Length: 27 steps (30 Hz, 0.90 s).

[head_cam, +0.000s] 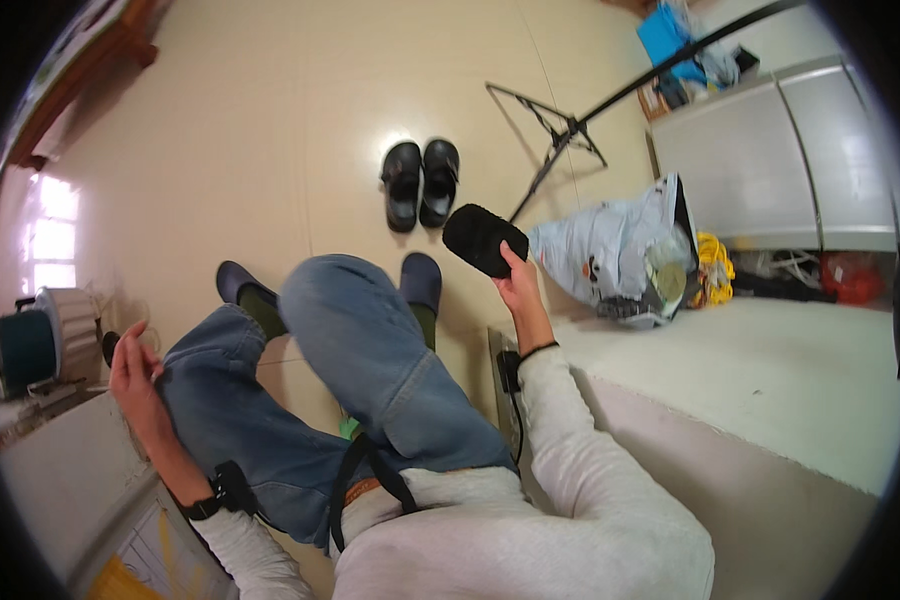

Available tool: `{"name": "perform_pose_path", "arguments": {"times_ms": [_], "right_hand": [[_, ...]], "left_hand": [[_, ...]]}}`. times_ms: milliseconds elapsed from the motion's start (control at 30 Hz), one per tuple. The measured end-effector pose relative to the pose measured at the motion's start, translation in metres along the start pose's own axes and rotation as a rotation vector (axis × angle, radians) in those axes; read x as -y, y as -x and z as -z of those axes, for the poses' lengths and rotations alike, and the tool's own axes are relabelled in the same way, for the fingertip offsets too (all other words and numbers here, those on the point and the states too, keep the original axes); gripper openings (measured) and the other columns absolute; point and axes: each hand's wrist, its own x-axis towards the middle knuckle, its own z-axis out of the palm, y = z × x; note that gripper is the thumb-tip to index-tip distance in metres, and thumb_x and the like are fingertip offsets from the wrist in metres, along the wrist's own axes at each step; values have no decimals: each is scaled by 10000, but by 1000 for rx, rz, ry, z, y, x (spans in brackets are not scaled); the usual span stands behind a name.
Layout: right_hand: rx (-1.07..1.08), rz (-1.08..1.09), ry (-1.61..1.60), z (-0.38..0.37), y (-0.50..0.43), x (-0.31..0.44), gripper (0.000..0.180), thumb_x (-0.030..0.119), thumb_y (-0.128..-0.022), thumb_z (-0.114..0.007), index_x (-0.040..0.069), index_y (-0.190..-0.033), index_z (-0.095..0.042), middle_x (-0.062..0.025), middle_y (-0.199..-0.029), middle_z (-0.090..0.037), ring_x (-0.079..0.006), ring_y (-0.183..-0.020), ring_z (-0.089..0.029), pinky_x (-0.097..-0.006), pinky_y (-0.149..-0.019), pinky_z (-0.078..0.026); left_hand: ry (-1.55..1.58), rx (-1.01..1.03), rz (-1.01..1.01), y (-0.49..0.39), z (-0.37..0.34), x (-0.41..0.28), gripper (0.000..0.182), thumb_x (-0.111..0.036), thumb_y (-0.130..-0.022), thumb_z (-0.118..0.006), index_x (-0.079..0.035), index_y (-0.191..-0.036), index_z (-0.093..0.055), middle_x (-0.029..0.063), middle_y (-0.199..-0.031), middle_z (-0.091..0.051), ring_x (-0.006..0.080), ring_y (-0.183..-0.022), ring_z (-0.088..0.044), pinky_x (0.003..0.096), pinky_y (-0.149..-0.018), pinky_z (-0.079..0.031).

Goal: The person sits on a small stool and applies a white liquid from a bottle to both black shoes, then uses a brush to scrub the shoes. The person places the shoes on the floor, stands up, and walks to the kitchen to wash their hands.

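Note:
My right hand (517, 286) holds a black fuzzy oblong pad (484, 240), with the thumb on its near end. The pad is raised in front of me, to the right of my knee. Beyond it, a pair of black shoes (420, 185) rests side by side on the tile floor. My left hand (133, 369) is beside my left thigh in blue jeans (221, 375), its fingers loosely bent and apart, with nothing seen in them. A small dark object (110, 348) shows just past that hand; I cannot tell what it is.
A thin black stand (574, 127) with splayed legs slants across the right. Near it a pale plastic bag (607, 251) bulges with contents beside a yellow cord bundle (714, 270). Silver cabinet doors (735, 150) stand behind a white ledge (720, 360). Wooden furniture (112, 52) is far left.

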Motion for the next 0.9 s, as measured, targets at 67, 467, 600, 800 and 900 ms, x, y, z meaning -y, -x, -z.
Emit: {"name": "perform_pose_path", "arguments": {"times_ms": [67,467,600,800,900], "right_hand": [[247,9,-63,-70,38,33,393,106,-864,-672,-7,-1215,-535,-121,-1186,-602,-245,-1069,-601,-394,-911,-522],[528,624,1238,-258,142,56,373,275,-925,-614,-51,-1105,-601,-66,-1025,-636,-116,-933,-527,-260,-824,-424],[497,452,1333,-261,123,54,278,159,-941,-561,-30,-1144,-563,-118,-1135,-599,-182,-1054,-545,-302,-954,-401],[1128,629,1821,-266,96,64,319,0,-678,-734,70,-981,-667,-202,-1151,-566,-361,-1018,-583,-399,-849,-486],[1306,532,1700,-296,82,50,345,116,-628,-821,54,-937,-679,-199,-1109,-585,-356,-924,-617,-390,-768,-515]], "left_hand": [[5,20,-50,-1,-5,-6,279,-221,-982,-497,-2,-1068,-646,-38,-664,-441,46,-596,-400,204,-537,-323],[-861,659,-707,3,27,10,243,-295,-844,-578,-97,-929,-692,58,-914,-667,246,-946,-600,384,-806,-470],[-766,761,-596,-13,58,26,194,-235,-810,-620,-83,-918,-671,68,-914,-643,254,-929,-594,382,-818,-473],[-741,741,-424,-38,82,37,243,-144,-690,-636,-81,-924,-658,50,-936,-625,224,-918,-599,383,-906,-470],[-769,840,-428,-54,77,34,302,-162,-649,-622,-85,-936,-677,45,-987,-643,215,-960,-607,387,-923,-464]]}}
